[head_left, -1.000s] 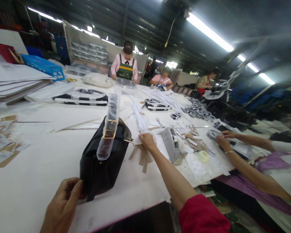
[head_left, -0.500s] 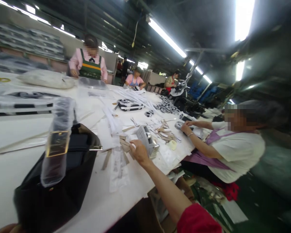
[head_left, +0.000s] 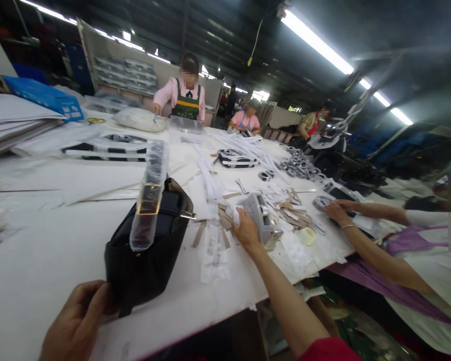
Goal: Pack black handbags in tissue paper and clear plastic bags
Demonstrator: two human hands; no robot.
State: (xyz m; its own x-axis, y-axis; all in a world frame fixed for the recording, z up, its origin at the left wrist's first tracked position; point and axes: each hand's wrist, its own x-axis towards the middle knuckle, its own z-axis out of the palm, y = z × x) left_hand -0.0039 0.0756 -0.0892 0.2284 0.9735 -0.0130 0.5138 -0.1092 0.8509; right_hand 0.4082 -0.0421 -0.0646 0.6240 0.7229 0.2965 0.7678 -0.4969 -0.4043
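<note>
A black handbag (head_left: 146, 271) lies on the white table in front of me. A strap with a gold frame (head_left: 149, 199), wrapped in cloudy plastic, lies across it. My left hand (head_left: 77, 321) pinches the bag's near left corner between thumb and fingers. Farther right, my right hand (head_left: 246, 230) is closed on a small white piece (head_left: 237, 214), too indistinct to name exactly. That hand is beside a grey tape dispenser (head_left: 258, 213). Thin brown card strips (head_left: 225, 218) lie just left of its fingertips, and a clear plastic sleeve (head_left: 215, 255) lies between bag and hand.
At right, a co-worker's hands (head_left: 338, 211) handle a grey-wrapped part. A roll of tape (head_left: 307, 235) and card scraps (head_left: 295, 213) lie nearby. Farther back are grey rings (head_left: 300, 164), a wrapped black-and-white bundle (head_left: 235, 158) and a person in a green apron (head_left: 188, 103).
My view has swung left, bringing my left hand into fuller view at the bag's corner. My right hand stays by the dispenser, with the white piece now showing more at its fingertips.
</note>
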